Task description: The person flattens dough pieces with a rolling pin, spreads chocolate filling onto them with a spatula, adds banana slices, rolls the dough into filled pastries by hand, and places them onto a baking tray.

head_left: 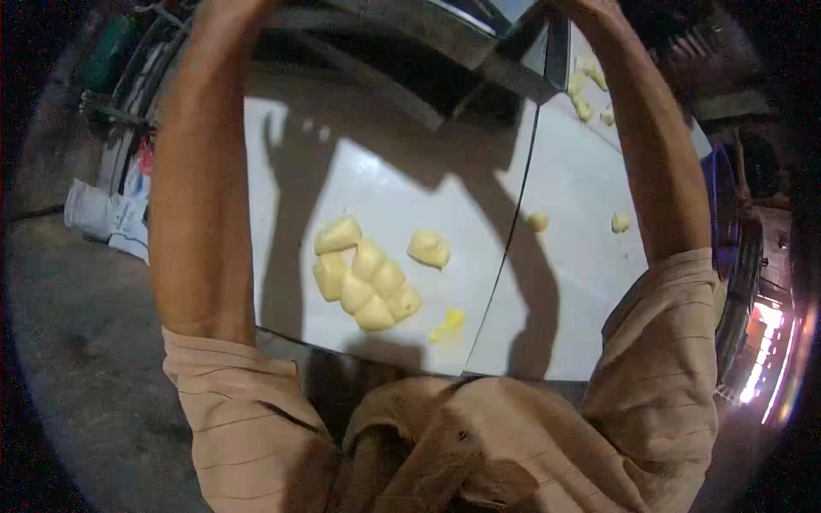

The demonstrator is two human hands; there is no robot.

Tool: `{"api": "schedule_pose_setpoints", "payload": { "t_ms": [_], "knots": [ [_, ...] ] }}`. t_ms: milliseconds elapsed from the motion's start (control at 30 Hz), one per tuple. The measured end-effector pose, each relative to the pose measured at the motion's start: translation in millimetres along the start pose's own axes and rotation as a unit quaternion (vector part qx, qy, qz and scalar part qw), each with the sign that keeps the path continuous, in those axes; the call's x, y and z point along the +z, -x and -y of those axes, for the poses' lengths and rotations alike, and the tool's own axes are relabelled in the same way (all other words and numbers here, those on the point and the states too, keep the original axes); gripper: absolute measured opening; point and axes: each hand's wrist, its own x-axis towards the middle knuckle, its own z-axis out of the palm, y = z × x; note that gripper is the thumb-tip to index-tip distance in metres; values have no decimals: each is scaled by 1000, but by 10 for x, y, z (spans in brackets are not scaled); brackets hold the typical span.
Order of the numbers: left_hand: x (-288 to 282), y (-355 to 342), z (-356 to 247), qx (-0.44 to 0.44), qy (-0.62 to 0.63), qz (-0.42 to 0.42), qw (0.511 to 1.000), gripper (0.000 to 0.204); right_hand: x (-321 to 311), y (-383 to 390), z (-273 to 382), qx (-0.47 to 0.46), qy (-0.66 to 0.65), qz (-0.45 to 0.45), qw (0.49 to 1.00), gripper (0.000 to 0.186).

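Observation:
Both my forearms reach up to the top edge of the head view. My left hand lies beyond that edge. Of my right hand [590,7] only the part by the wrist shows, beside the corner of a dark metal tray-like piece [523,73]; its fingers are hidden, so I cannot tell whether it grips that piece. Below, on a white tabletop [342,184], a cluster of pale yellow dough pieces [368,295] sits pressed together. A separate dough lump [428,248] rests to its right, and a bright yellow smear [449,325] marks the surface nearer me.
Two small dough balls, one at the seam [537,222] and one farther right [620,222], sit on the right-hand panel. More dough scraps [585,90] lie at the far right. White bags [94,209] stand left of the table. A blue-rimmed round container [725,205] is at right.

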Motion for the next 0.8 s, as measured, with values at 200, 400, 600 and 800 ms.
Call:
{"api": "schedule_pose_setpoints", "payload": {
  "t_ms": [200, 400, 600, 800],
  "knots": [
    [306, 1468, 516, -70, 258, -135, 954, 54, 208, 1985, 605, -132, -183, -84, 971, 33],
    [181, 3087, 8, -236, 243, -24, 941, 45, 872, 3953, 1132, -179, -244, 118, 946, 64],
    [219, 3756, -714, -342, 371, 57, 862, 47, 974, 4532, 1388, -110, -180, 136, 968, 75],
    [330, 4049, -1030, -310, 370, 38, 875, 43, 582, 5525, 625, 117, -258, -53, 958, 46]
  ]
}}
